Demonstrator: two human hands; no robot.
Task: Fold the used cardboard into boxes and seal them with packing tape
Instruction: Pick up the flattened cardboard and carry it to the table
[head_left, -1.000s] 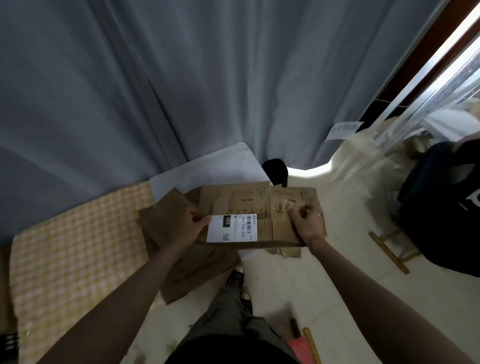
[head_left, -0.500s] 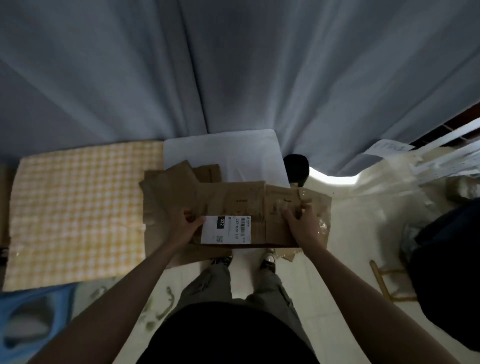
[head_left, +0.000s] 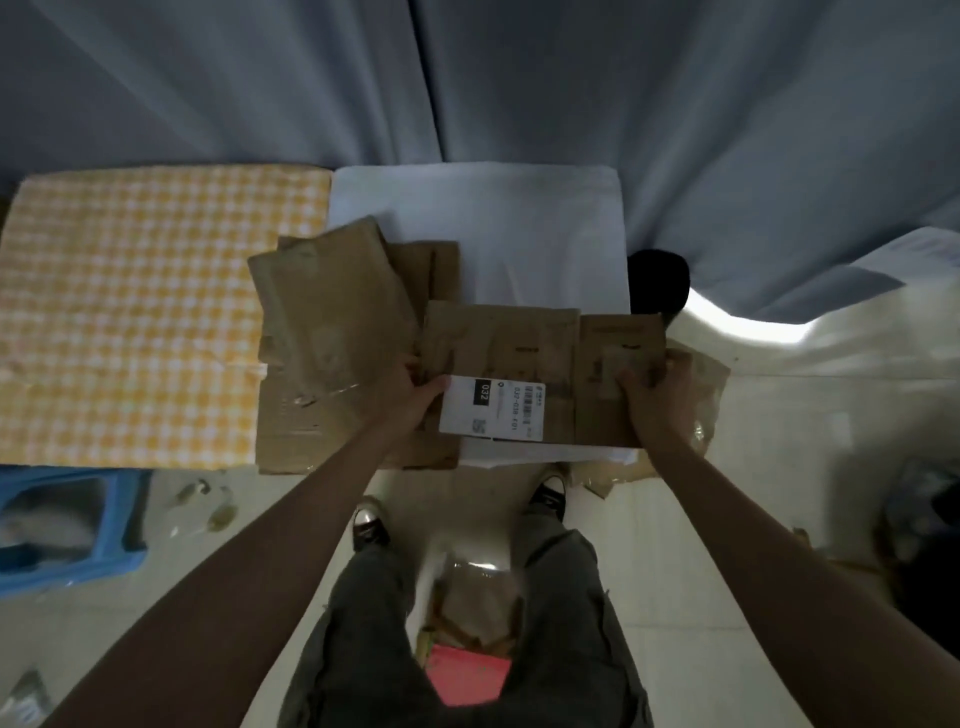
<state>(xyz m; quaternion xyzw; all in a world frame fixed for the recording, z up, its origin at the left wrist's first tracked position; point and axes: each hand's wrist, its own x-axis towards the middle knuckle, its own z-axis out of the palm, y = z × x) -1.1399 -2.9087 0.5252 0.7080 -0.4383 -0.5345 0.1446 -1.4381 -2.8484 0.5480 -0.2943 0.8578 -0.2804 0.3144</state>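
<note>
Currently, the flattened brown cardboard box with a white shipping label (head_left: 540, 374) is held just above the white rectangular table surface (head_left: 519, 218), at its near edge and directly in front of the person. The left hand (head_left: 410, 389) grips the left end of the blank, with the thumb lying on top beside the white shipping label (head_left: 491, 408). The right hand (head_left: 657, 395) grips the right end, fingers curled over the top face. As used corrugated board, the blank is judged light, thin and moderately stiff; it likely bends readily along the existing creases and resists elsewhere. Worn creases and old tape residue may tear under sharp force. Hold it at opposite edges near the fold lines, then press inward to open the sleeve. A stack of further flattened brown cardboard sheets (head_left: 332, 332) lies to the left, overlapping the yellow checked cloth (head_left: 130, 312). No tape roll is identifiable.
</note>
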